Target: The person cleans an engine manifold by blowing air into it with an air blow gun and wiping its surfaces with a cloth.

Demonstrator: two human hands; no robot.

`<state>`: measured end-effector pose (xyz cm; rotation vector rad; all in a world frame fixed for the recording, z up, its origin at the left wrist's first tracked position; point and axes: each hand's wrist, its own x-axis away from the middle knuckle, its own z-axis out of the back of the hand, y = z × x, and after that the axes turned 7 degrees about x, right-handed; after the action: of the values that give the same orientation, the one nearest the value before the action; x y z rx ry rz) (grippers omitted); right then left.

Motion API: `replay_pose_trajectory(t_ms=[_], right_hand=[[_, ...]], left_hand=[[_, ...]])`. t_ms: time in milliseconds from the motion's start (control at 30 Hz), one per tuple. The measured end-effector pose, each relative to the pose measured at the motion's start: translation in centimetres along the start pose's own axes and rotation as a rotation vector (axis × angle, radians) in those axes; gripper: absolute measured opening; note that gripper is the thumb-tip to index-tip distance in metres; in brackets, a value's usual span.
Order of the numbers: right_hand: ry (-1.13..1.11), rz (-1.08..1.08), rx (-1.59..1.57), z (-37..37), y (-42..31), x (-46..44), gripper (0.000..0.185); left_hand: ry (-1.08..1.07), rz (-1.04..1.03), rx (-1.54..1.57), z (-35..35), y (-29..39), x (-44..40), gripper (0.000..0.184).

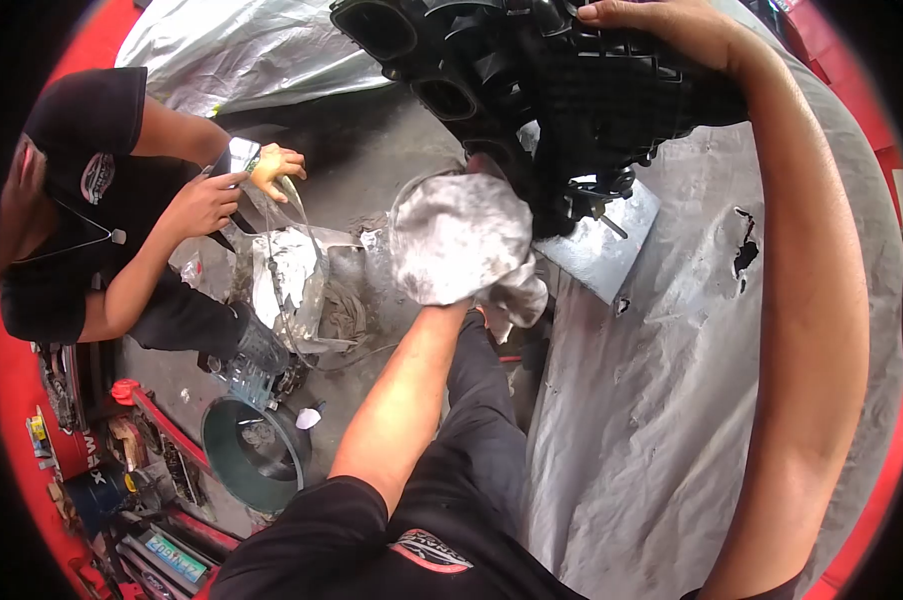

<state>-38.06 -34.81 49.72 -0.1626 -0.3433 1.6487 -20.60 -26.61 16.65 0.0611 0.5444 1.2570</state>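
A large black plastic part with round and oval openings [592,100] fills the top centre, tilted. My right hand [677,25] grips its upper edge, with a fingertip showing on the near side. Below and left of the part, a stained grey-white rag [462,240] is bunched over my left hand [458,304], which holds it close to the part's lower end. The rag hides nearly all of that hand's fingers. Under the part's lower end, a silvery flat sheet [607,240] lies on a grey cover [662,350].
At left a co-worker in dark clothes [97,185] holds a small shiny object [240,160] in both hands. A dark green bucket [257,455], a clear plastic bottle [247,375] and a red tool cart [187,520] stand at lower left. Silvery sheeting [262,50] hangs behind.
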Motion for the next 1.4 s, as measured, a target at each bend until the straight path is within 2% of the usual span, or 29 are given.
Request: replay_pose_trajectory(t_ms=[67, 233, 367, 533, 733, 800, 833, 867, 933, 1067, 1167, 1233, 1300, 1333, 1400], right_hand=[[0.047, -0.005, 0.117, -0.1, 1.6, -2.0, 0.110], [-0.065, 0.025, 0.029, 1.1, 0.6, 0.0, 0.108], [-0.091, 0.038, 0.000, 1.4, 0.6, -0.3, 0.107], [-0.046, -0.043, -0.075, -0.3, -1.0, 0.2, 0.106], [0.000, -0.014, 0.112, 0.4, 0.2, -1.6, 0.104], [0.044, -0.040, 0.225, 0.1, 0.7, -2.1, 0.105], [0.037, -0.027, 0.185, 0.2, 0.6, -2.0, 0.105], [0.027, -0.018, 0.142, 0.2, 0.6, -1.7, 0.104], [-0.004, -0.005, 0.080, 0.2, 0.1, -0.9, 0.105], [0.011, 0.022, 0.098, 0.3, 1.2, -2.4, 0.101], [0.018, 0.033, 0.123, 0.2, 2.4, -3.6, 0.097], [0.015, 0.051, 0.120, 0.0, 3.5, -4.5, 0.095], [-0.047, 0.118, 0.003, -1.0, 6.0, -6.2, 0.091], [-0.034, 0.156, -0.133, -1.6, 6.1, -6.0, 0.094], [-0.037, 0.166, -0.092, -1.7, 5.7, -6.2, 0.094]], left_hand=[[-0.028, 0.028, -0.007, -0.1, 0.5, -0.8, 0.039], [-0.057, 0.037, 0.008, 0.3, 1.7, -1.5, 0.044], [-0.066, 0.042, 0.025, 0.4, 2.2, -1.4, 0.048], [-0.064, 0.052, 0.005, 1.0, 1.8, 0.1, 0.054], [-0.052, 0.021, -0.074, 2.2, 1.5, -0.6, 0.061], [-0.075, -0.032, -0.047, 1.5, 1.7, -1.1, 0.065], [-0.090, -0.061, -0.031, 0.8, 1.6, -1.3, 0.067], [-0.239, -0.046, 0.196, -1.3, 0.8, -1.2, 0.072], [-0.284, 0.083, 0.332, -0.3, 1.1, -2.1, 0.062], [-0.272, 0.136, 0.299, 0.7, 2.3, -3.1, 0.064], [-0.353, 0.049, 0.373, 0.5, 0.7, -2.9, 0.066], [-0.356, 0.047, 0.394, 0.8, 1.9, -2.7, 0.067], [-0.346, 0.094, 0.383, 1.4, 3.4, -2.5, 0.068], [-0.349, 0.120, 0.374, 1.4, 3.9, -2.5, 0.069], [-0.350, 0.152, 0.398, 2.0, 3.8, -2.2, 0.070]])
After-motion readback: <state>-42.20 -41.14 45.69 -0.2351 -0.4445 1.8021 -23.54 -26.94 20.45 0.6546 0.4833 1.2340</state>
